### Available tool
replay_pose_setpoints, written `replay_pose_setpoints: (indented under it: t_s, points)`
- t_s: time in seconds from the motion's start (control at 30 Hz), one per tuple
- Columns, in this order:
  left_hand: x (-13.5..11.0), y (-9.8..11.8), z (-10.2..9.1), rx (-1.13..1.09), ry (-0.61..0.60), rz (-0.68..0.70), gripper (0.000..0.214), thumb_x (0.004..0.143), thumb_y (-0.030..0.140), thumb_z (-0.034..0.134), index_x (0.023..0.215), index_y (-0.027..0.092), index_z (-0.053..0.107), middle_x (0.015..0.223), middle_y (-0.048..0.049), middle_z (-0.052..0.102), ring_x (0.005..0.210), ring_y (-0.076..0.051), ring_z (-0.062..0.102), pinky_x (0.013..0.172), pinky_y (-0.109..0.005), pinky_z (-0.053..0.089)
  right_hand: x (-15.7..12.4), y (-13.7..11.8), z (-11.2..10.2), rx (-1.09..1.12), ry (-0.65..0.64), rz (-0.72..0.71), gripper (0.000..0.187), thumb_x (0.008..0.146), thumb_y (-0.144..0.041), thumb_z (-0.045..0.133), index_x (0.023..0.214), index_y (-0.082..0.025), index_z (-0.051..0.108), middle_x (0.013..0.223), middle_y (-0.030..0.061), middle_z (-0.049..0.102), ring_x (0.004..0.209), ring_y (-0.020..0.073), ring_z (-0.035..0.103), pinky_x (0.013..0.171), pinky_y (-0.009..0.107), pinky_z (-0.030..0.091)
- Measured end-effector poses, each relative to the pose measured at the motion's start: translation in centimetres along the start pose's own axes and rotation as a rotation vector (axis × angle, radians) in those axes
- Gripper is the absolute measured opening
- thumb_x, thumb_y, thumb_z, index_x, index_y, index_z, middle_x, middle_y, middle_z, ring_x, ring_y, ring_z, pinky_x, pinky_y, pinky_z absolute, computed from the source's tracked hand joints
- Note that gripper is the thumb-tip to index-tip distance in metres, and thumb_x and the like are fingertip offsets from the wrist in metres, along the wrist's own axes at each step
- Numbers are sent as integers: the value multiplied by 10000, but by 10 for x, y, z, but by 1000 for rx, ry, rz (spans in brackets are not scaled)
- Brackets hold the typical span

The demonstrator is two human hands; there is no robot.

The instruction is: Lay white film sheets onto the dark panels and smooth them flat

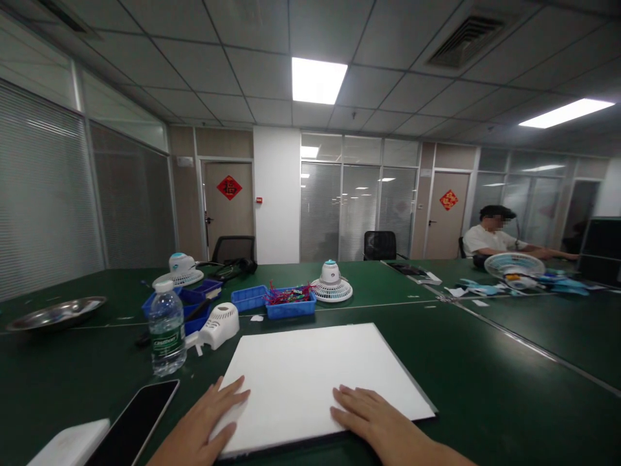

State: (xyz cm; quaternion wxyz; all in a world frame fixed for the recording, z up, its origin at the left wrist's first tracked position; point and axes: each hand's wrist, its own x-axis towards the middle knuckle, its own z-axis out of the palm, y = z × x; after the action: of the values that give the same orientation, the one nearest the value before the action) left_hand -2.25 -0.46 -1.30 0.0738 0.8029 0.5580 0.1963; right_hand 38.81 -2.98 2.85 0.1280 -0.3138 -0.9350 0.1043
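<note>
A white board [310, 369] with a thin dark edge lies flat on the green table in front of me. My left hand [206, 414] rests at its near left corner, fingers spread, the fingertips on the white surface. On the near right part of the board lies my right hand [371, 417], flat with its fingers stretched out. Neither hand grips anything. Left of the board stand a clear water bottle [167, 330] with a green label and a white plastic housing [222, 325]. A black-screened phone [136, 421] lies beside my left forearm.
A white box-like object [70, 445] sits near left. Behind the board are a blue tray [291, 309] of coloured wires, another blue tray [249, 298] and a white fan part [332, 283]. A metal dish [57, 313] lies far left. Across the table at right, a person [495, 236] sits near a fan [515, 268].
</note>
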Motion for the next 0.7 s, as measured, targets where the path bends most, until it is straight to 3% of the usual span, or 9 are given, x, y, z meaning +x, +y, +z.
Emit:
replay_pose_setpoints:
  t_s: [0.1, 0.23, 0.43, 0.57, 0.7]
  points:
    - [1, -8, 3, -4, -10, 6, 441, 947, 409, 484, 1378, 420, 575, 1549, 71, 449, 1461, -314, 354, 1174, -550, 299, 1, -3, -3, 19, -40, 46, 655, 958, -569, 485, 1536, -278, 377, 1576, 122, 350, 1455, 307, 346, 1174, 522, 318]
    - [2, -13, 6, -15, 16, -6, 432, 962, 356, 458, 1372, 407, 584, 1541, 73, 467, 1456, -290, 371, 1180, -521, 293, -1, 0, -8, 8, -63, 207, 677, 932, -563, 532, 1529, -275, 392, 1589, 114, 351, 1467, 321, 324, 1193, 565, 256]
    - [1, -4, 4, -5, 15, -11, 458, 969, 457, 465, 1426, 436, 497, 1575, 79, 392, 1464, -293, 340, 1179, -507, 283, -3, 11, -8, -10, 8, 248, 601, 919, -578, 558, 1458, -316, 503, 1542, 98, 457, 1409, 311, 427, 1154, 519, 334]
    - [2, -4, 3, 37, -32, -21, 458, 976, 467, 447, 1431, 431, 490, 1589, 71, 360, 1478, -315, 288, 1177, -540, 271, -3, 19, 0, -149, 56, 165, 574, 916, -583, 567, 1402, -278, 557, 1481, 118, 532, 1353, 313, 492, 1106, 521, 385]
    - [3, -8, 5, 59, -50, -5, 474, 981, 472, 430, 1441, 381, 500, 1592, 30, 363, 1477, -330, 290, 1173, -564, 276, -1, 27, 11, -400, 250, -125, 289, 979, -351, 543, 1222, -230, 640, 1296, 93, 681, 1184, 250, 624, 968, 424, 487]
